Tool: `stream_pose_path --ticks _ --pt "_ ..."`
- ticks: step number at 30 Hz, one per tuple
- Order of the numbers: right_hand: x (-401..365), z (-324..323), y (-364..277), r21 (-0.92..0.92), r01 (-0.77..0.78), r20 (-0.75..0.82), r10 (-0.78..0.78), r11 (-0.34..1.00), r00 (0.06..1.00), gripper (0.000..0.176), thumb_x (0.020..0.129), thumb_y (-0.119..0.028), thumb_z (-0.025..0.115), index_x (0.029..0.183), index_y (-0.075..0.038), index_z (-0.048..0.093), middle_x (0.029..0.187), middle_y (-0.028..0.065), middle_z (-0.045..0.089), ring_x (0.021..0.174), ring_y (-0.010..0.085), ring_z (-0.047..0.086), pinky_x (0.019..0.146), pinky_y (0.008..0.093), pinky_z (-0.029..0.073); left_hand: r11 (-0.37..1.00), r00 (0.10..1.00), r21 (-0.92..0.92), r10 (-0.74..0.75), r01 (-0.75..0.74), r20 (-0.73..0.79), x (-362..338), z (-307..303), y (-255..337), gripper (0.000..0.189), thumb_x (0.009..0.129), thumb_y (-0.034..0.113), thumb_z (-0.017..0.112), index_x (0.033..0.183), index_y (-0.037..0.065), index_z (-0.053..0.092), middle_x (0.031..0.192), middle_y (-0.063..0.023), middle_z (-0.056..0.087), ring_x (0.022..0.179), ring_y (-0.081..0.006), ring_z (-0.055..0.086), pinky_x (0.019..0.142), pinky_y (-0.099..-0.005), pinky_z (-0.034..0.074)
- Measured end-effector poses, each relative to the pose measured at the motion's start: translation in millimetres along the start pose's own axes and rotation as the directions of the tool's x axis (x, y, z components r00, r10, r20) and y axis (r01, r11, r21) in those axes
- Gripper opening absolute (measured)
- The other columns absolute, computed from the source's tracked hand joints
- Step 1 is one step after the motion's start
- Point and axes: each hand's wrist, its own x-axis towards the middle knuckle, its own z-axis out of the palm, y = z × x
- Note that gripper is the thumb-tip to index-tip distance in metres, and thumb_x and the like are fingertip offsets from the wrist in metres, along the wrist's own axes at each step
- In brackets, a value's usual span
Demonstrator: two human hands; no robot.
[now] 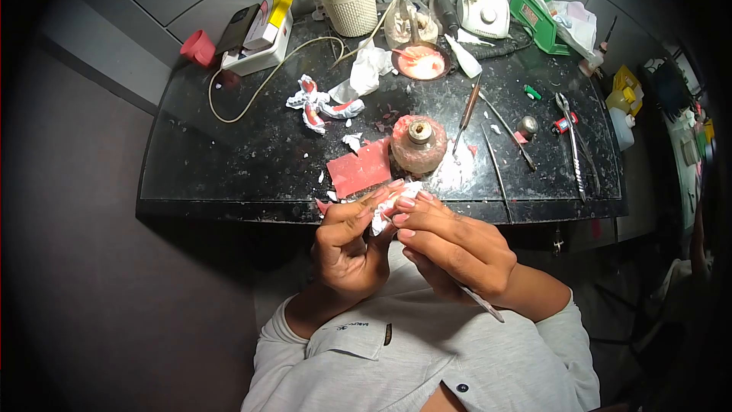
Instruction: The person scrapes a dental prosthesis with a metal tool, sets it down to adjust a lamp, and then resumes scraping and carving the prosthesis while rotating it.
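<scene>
My left hand [347,255] is closed around a small white plaster dental cast [379,220] with pink on it, just off the table's front edge. My right hand [461,248] grips a thin metal carving tool [486,305], whose handle sticks out below the palm. The fingertips of that hand meet at the cast, and they hide the tool's working tip. Right beyond my hands lie a pink wax sheet [358,170] and a round wax-smeared spirit lamp [418,149]. More white casts with pink wax [314,105] rest farther back on the left.
A pan of pink wax [421,62] stands at the back. Along the right lie a wax knife [468,111], a metal probe [497,172] and tweezers [570,145]. A woven basket [352,14], white control box [483,9] and green bin [535,21] line the wall. A cable [248,112] loops left.
</scene>
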Motion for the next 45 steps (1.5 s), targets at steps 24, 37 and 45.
stream_pose_path --ticks 24,37,45 --pt "-3 -14 13 -0.053 -0.083 -0.058 0.080 0.995 0.995 0.025 0.084 0.008 0.073 0.108 0.007 0.068 0.109 0.0233 0.072 0.101 0.0336 0.075 0.080 0.0372 0.063 0.989 0.990 0.012 -0.144 0.144 -0.002 1 -3 8 0.029 0.095 -0.008 0.065 0.117 -0.002 0.047 0.112 -0.0208 0.061 0.105 -0.0246 0.069 0.090 -0.0320 0.057" --pt "4 -12 5 0.150 -0.152 0.078 0.142 0.977 0.987 0.023 0.087 0.006 0.072 0.109 0.004 0.068 0.106 0.0195 0.073 0.099 0.0315 0.075 0.091 0.0407 0.061 0.963 0.973 -0.138 -0.231 0.231 0.013 1 -5 9 0.023 0.099 -0.006 0.058 0.118 -0.002 0.046 0.111 -0.0198 0.062 0.107 -0.0258 0.069 0.091 -0.0340 0.059" --pt "1 -4 2 0.070 -0.120 0.043 0.117 0.990 0.992 0.023 0.087 0.008 0.072 0.109 0.005 0.068 0.108 0.0191 0.073 0.102 0.0312 0.074 0.092 0.0415 0.061 0.981 0.985 -0.080 -0.175 0.175 0.006 0 -4 10 0.025 0.098 -0.006 0.059 0.119 -0.003 0.047 0.111 -0.0197 0.060 0.104 -0.0242 0.068 0.090 -0.0332 0.059"
